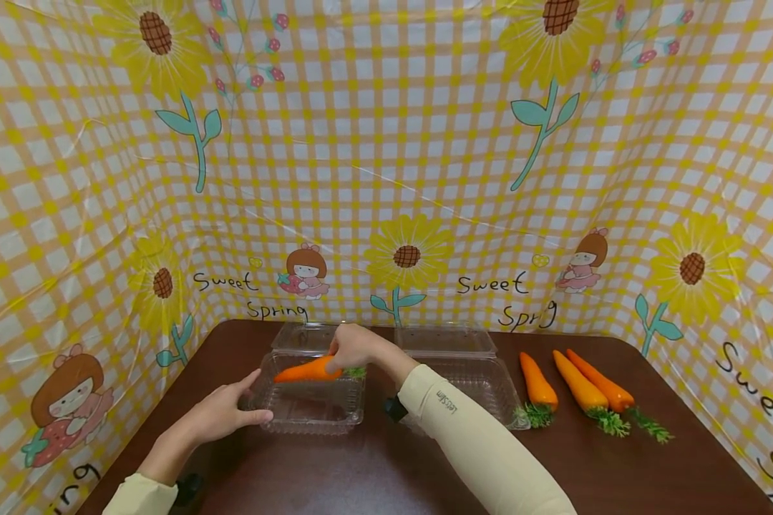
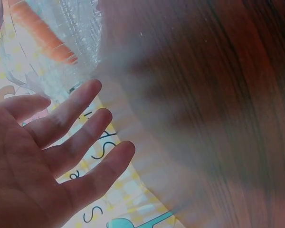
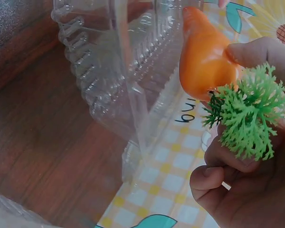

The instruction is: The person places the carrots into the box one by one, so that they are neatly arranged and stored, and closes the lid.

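An orange carrot [image 1: 309,370] with green leaves lies crosswise over the left clear plastic box [image 1: 315,415], its tip toward the left. My right hand [image 1: 356,346] grips it near the leafy end; the right wrist view shows the thumb against the carrot [image 3: 206,59] beside its green top [image 3: 254,114]. At the left box's near-left side, my left hand [image 1: 222,411] has its fingers spread, with thumb and fingertips at the rim. In the left wrist view the fingers of this hand [image 2: 61,147] are extended, and nothing lies in the palm.
A second clear box [image 1: 499,379] with its lid raised behind stands right of the first, partly hidden by my right sleeve. Farther right lie three more carrots, a single one [image 1: 537,379] and a pair [image 1: 582,386], on the dark brown table [image 1: 335,472]. Checked cloth [image 1: 386,157] surrounds the table.
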Motion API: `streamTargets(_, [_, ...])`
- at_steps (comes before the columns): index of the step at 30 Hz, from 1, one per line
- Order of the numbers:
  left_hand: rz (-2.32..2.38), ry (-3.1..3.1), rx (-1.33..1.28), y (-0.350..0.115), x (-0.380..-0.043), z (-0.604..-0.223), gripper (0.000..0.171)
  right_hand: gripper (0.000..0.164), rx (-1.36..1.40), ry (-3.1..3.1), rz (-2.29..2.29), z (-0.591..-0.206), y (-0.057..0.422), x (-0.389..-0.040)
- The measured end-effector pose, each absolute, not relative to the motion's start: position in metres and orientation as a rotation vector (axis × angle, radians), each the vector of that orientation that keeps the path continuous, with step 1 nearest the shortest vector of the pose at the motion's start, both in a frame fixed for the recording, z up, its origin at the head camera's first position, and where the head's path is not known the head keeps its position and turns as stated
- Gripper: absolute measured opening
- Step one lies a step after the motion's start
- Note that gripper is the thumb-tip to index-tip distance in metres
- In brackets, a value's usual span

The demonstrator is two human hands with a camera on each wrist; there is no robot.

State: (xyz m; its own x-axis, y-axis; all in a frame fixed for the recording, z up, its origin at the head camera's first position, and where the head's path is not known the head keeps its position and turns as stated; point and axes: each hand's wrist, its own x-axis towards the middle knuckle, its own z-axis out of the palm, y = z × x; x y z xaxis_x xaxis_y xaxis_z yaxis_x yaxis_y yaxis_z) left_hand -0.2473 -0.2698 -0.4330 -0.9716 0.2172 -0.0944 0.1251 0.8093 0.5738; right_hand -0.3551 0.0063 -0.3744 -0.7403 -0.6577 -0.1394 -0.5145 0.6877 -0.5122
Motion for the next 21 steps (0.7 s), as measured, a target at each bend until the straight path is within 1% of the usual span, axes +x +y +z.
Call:
streamTargets(5, [0.873, 2.848, 0.268, -0.27, -0.248, -0.433, 0.1, 0.028, -0.898, 2.653, -0.514, -0.378, 0.001, -0.353])
streamTargets(10, [0.878, 2.834, 0.254, -0.27, -0.249, -0.434, 0.1, 0.025, -0.854, 2.709, -0.376, -0.387, -0.004, -0.353])
streamTargets(14, [0.889, 2.821, 0.249, -0.269, -0.249, -0.433, 0.1, 0.027, -0.833, 2.757, -0.261, -0.394, -0.007, -0.352])
streamTargets(15, [0.887, 2.82, 0.248, -0.269, -0.249, -0.433, 0.1, 0.026, -0.827, 2.77, -0.235, -0.395, -0.008, -0.353])
streamTargets(19, [0.871, 2.819, 0.237, -0.269, -0.25, -0.432, 0.1, 0.011, -0.81, 2.805, -0.139, -0.402, -0.012, -0.353])
streamTargets(21, [0.867, 2.815, 0.233, -0.269, -0.251, -0.432, 0.101, 0.016, -0.803, 2.808, -0.115, -0.404, -0.013, -0.354])
